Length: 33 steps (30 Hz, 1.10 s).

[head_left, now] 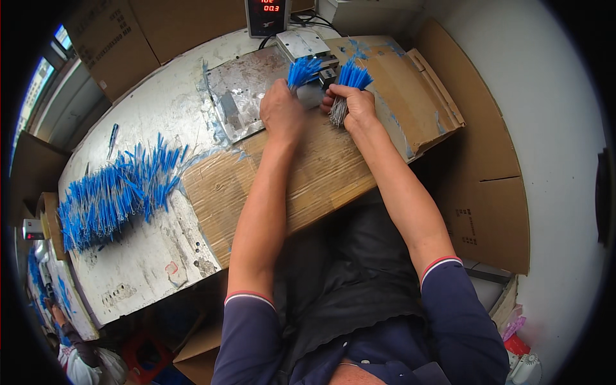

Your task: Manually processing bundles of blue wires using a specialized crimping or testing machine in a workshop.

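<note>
My left hand [281,108] is closed, slightly smeared by motion, with a bundle of blue-sleeved wires [303,72] sticking out beyond its fingers. Close by on the right, my right hand [357,106] grips a second bundle, its blue sleeved ends [354,76] upward and its bare grey wire ends [337,113] hanging below the fingers. Between the two bundles sits a small metal block [327,78], part of a metal fixture [303,46]. How the left fingers wrap their bundle is partly hidden.
A large heap of blue-sleeved wires [115,192] lies on the worn white table [141,276] at left, a pen-like tool [113,138] behind it. Cardboard [224,199] covers the front edge; a metal plate [244,90] and digital display box [266,18] stand beyond. Another person's hand [59,314] shows lower left.
</note>
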{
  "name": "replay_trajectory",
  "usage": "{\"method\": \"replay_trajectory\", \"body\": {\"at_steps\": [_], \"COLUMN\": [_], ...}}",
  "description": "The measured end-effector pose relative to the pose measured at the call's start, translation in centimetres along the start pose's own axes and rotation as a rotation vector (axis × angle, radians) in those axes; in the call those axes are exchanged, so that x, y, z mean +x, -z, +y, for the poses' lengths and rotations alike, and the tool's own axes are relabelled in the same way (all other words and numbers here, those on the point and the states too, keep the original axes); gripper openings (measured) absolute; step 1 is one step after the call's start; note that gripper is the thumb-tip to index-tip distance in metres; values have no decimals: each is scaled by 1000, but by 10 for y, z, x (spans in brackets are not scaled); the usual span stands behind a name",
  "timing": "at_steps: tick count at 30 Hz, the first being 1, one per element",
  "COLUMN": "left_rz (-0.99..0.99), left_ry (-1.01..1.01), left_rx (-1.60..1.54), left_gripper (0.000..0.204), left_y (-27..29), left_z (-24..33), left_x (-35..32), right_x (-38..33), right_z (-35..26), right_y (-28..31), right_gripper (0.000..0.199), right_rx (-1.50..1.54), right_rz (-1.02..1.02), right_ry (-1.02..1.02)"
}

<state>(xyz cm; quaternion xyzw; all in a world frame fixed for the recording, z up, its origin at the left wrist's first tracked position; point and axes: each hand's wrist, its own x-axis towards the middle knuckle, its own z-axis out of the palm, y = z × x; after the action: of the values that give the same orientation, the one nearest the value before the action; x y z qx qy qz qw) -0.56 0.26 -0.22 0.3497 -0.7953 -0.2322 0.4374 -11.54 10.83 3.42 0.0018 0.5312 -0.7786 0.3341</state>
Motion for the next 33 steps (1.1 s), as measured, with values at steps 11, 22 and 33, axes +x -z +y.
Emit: {"method": "replay_trajectory", "body": {"at_steps": [11, 22, 33], "left_rz": [-62, -38, -338], "left_ry": [-91, -47, 89], "left_rx": [101, 168, -351], "left_gripper": [7, 6, 18], "left_y": [-4, -1, 13], "left_z": [0, 3, 3], "left_x": [2, 0, -4], "right_x": [-6, -21, -21], "right_z": [7, 4, 6], "right_y": [20, 34, 31], "right_gripper": [13, 18, 26], "right_rx": [57, 180, 267], "right_rz": [-161, -300, -221], "right_ry": [174, 219, 329]}}
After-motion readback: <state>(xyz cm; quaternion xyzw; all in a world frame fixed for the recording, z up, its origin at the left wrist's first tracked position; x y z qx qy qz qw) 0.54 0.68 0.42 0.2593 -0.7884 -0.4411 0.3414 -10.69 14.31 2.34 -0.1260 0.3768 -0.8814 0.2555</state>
